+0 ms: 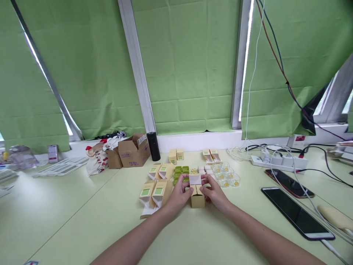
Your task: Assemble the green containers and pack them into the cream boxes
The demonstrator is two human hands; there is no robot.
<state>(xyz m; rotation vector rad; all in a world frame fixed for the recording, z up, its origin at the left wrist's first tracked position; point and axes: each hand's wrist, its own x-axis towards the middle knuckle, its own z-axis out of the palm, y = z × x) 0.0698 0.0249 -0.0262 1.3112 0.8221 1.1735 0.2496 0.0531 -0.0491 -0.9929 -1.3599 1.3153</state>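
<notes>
A small tan cardboard box (pixel 198 201) stands on the table in front of me, its white-lined lid flap (pixel 195 179) raised at the back. My left hand (pixel 179 194) grips its left side, the thumb at the top edge. On the opposite side, my right hand (pixel 214 194) holds the box with thumb and fingers. What lies inside the box cannot be made out. Left of my hands are several tan boxes with green labels (pixel 158 191), their flaps open. Just behind my hands sit green cups (pixel 182 170), small white pieces (pixel 204 170) and clear plastic cups (pixel 226 176).
Two small boxes (pixel 176 156) and another open pair (pixel 211 156) stand farther back. A brown carton (pixel 134 151) and a black cylinder (pixel 153 146) are by the wall. At right lie a power strip (pixel 279 162), phones (pixel 298 212) and loose cables.
</notes>
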